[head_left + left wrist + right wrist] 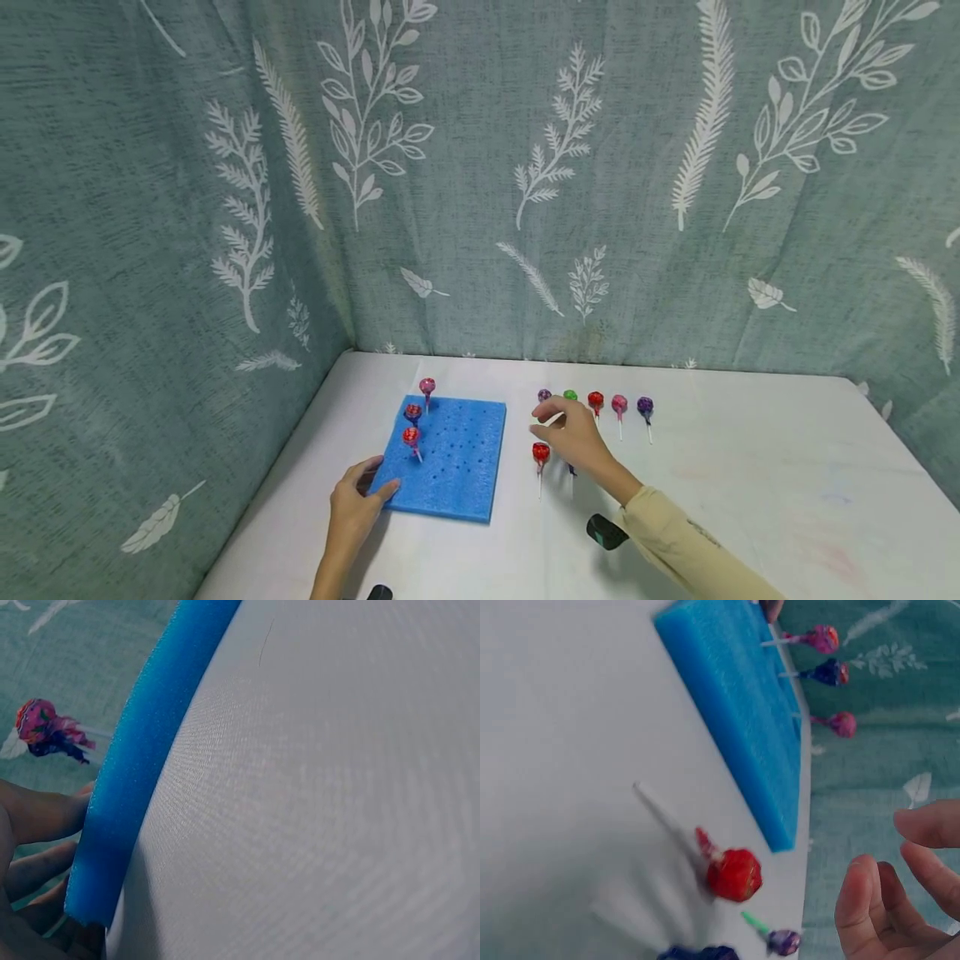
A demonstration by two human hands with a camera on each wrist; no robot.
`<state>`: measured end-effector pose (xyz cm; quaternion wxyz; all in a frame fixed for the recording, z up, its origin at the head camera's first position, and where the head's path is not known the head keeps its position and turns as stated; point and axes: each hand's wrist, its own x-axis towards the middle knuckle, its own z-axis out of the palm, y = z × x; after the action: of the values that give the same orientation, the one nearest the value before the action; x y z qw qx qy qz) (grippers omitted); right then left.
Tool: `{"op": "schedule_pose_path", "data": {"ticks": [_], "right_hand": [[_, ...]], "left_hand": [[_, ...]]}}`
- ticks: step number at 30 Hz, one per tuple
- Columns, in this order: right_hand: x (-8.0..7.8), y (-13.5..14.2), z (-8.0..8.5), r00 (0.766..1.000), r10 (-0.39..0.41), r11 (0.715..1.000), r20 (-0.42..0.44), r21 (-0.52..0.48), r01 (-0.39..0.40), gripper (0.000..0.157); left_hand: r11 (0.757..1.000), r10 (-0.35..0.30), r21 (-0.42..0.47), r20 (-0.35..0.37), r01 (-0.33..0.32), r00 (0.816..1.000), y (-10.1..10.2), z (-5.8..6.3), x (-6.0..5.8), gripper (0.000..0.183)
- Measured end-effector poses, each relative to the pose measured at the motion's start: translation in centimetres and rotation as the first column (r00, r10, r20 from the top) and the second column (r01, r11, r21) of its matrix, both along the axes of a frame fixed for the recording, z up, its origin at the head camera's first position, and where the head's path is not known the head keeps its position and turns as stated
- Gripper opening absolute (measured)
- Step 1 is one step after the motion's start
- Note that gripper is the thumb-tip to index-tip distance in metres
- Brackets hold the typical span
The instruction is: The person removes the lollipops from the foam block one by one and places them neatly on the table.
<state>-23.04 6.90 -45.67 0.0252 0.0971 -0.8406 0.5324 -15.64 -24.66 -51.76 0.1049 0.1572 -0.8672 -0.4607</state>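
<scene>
My left hand (354,504) grips the near left corner of a blue foam block (457,492), thumb on top. In the left wrist view, the fingers are around the block's edge (124,802). Three wrapped lollipops stand in the block's left side: a pink one (427,385), a dark blue and red one (412,412) and a tilted red and pink one (411,436). Right of the block, my right hand (573,433) hovers over loose lollipops, fingers bent and apart, holding nothing. Below it lies a red lollipop (541,452); a dark blue one (701,953) is partly hidden.
Along the back lies a row of lollipops: purple (544,394), green (570,395), red (596,399), pink (619,403) and dark purple (645,406). Small holes dot the foam. A patterned green curtain (465,208) borders the white table (750,483) at the back and left.
</scene>
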Motion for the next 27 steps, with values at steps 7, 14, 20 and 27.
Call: {"op": "schedule_pose_path", "data": {"ticks": [7, 14, 20, 27], "right_hand": [[-0.1, -1.8, 0.4, 0.997, 0.067, 0.998, -0.034, -0.005, -0.068, 0.013], [-0.1, -3.4, 0.7, 0.989, 0.139, 0.989, -0.047, -0.042, -0.141, 0.012], [-0.1, -4.8, 0.5, 0.975, 0.203, 0.977, -0.091, -0.053, -0.208, 0.012], [-0.1, -6.6, 0.4, 0.965, 0.249, 0.966, -0.084, -0.050, -0.254, 0.012]], "left_hand": [[1.000, 0.011, -0.004, 0.006, -0.011, 1.000, 0.0, -0.1, 0.1, 0.050], [1.000, 0.006, -0.005, -0.005, -0.006, 1.000, 0.0, -0.2, -0.1, 0.050], [1.000, 0.008, -0.003, -0.003, -0.008, 1.000, 0.0, -0.1, 0.0, 0.050], [1.000, 0.012, 0.001, -0.013, -0.012, 1.000, 0.0, -0.1, -0.1, 0.049]]}}
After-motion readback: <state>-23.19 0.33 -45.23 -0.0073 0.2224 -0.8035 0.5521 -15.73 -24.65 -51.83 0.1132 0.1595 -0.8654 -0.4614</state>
